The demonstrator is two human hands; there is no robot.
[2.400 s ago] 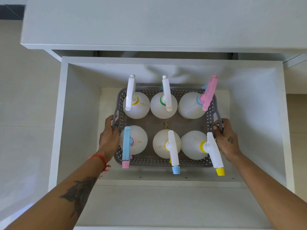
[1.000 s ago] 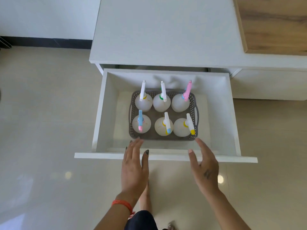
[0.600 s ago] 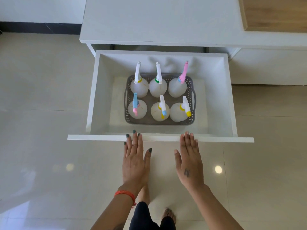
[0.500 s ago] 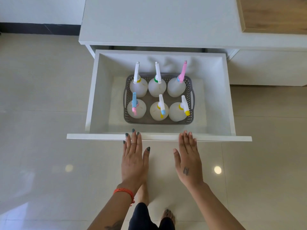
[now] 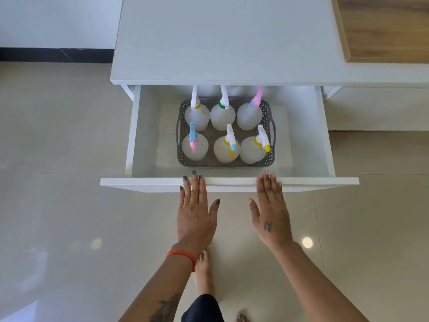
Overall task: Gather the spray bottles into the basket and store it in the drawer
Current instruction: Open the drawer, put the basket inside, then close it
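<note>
A grey perforated basket (image 5: pixel 272 156) stands on the floor of the white pulled-out drawer (image 5: pixel 144 184). Inside it, several translucent white spray bottles (image 5: pixel 250 151) stand upright in two rows, with white, pink, blue and yellow spray heads. The back row's nozzle tips are hidden under the cabinet top. My left hand (image 5: pixel 196 212) lies flat against the drawer's front panel, fingers extended and holding nothing. My right hand (image 5: pixel 270 212) is flat against the same panel, to the right of the left one, also holding nothing.
The white cabinet top (image 5: pixel 220 38) overhangs the back of the drawer. A wooden panel (image 5: pixel 383 26) sits at its far right. Glossy beige floor tiles (image 5: pixel 58 159) surround the cabinet. My bare feet (image 5: pixel 203 273) stand below the drawer front.
My hands let go of the basket handles and came back to the drawer front. The drawer has slid partway in, so the back row's nozzles now sit under the cabinet top.
</note>
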